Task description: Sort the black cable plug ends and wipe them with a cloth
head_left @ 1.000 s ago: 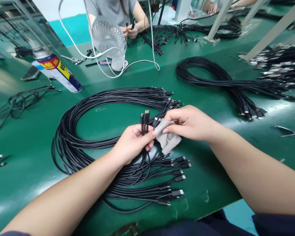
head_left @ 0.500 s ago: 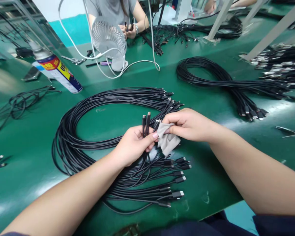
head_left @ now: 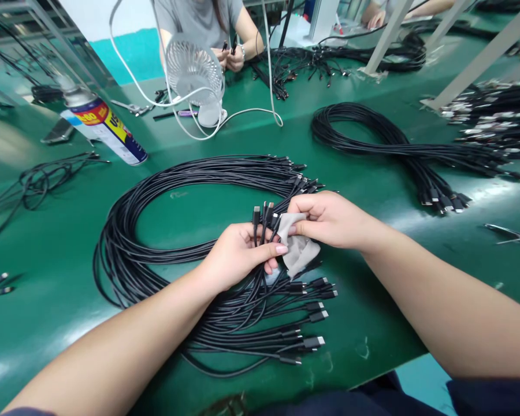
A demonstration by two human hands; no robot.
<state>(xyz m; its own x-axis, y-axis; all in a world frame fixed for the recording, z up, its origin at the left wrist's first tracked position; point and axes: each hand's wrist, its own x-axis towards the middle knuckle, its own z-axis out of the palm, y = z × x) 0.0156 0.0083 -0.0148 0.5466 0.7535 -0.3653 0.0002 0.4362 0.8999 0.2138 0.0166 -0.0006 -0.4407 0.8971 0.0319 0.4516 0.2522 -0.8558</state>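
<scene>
1. Connectors (head_left: pixel 256 215), black with shiny metal tips, rise from your left hand (head_left: pixel 238 254) at mid-frame, long axes nearly upright, tips toward the top of the frame
2. Your left hand, the nearer, is closed on that bunch; your right hand (head_left: pixel 329 219), just to its right, pinches a cloth (head_left: pixel 301 254) by the rightmost connector
3. Cloth looks soft, grey, crumpled; connectors slim, rigid
4. Smooth black cable coil (head_left: pixel 112 237) curves left of centre on glossy green table (head_left: pixel 372 323)

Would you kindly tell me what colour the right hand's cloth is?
The cloth is light grey, clearest in the head view.
</scene>
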